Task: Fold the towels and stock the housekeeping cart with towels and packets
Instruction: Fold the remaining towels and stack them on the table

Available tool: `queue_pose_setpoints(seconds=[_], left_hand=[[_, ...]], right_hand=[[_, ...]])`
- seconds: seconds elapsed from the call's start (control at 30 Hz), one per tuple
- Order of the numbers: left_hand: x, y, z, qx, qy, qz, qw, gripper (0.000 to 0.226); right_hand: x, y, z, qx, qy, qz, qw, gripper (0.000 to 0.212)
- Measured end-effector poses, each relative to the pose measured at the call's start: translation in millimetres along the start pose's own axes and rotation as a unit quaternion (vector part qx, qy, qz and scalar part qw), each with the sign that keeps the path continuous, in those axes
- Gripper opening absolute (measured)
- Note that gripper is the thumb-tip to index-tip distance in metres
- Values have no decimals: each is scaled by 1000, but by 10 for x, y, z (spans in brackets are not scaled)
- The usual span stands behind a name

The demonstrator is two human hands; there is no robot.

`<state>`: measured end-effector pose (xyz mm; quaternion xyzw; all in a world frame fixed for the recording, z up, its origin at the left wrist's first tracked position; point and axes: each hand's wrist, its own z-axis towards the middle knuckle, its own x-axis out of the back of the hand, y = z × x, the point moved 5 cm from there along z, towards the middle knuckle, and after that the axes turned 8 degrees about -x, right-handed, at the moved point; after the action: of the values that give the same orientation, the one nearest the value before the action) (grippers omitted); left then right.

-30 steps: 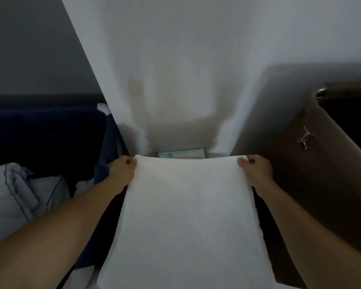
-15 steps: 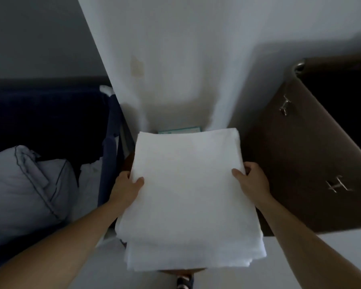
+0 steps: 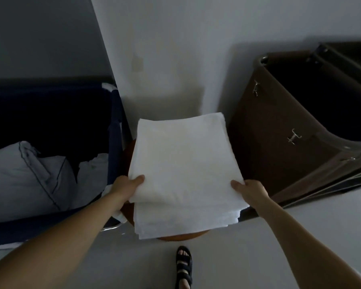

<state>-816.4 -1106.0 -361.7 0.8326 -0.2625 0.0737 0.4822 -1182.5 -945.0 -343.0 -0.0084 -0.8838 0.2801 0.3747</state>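
A folded white towel [image 3: 186,157] lies on top of a stack of folded white towels [image 3: 183,222] on a round brown stool [image 3: 181,236]. My left hand [image 3: 126,185] grips the top towel's near left corner, thumb on top. My right hand [image 3: 250,189] grips its near right corner, thumb on top as well. The fingers of both hands are hidden under the cloth.
A dark blue fabric bin [image 3: 115,130] with crumpled white linen [image 3: 27,174] stands at the left. A brown cart bag [image 3: 290,130] on a metal frame stands at the right. A white wall [image 3: 175,59] rises behind the stool. My sandalled foot [image 3: 183,265] is on the pale floor.
The towel was folded over toward me onto the stack. My hands slid from its far corners back to its near corners. The view pulled back and the teal packet behind is hidden.
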Motion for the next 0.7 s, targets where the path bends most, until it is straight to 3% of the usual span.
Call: queue_pose_setpoints(seconds=[0.17,0.33,0.5,0.7], left_hand=[[49,60,-40,44,1,3,999,58],[-56,-171,-80,99,-40,17,994,55],[-76,-125,-30,79,-32,-38,996,55],[-67,94,-27,90,-69,-155,981,49]], right_hand=[[257,-175,96,12,58,31,998,50],[76,139,168,-74,14,11,997,65],[53,99,237,-55,-22,57,997,43],[82,-265,131,-80,-144,181,970,34]])
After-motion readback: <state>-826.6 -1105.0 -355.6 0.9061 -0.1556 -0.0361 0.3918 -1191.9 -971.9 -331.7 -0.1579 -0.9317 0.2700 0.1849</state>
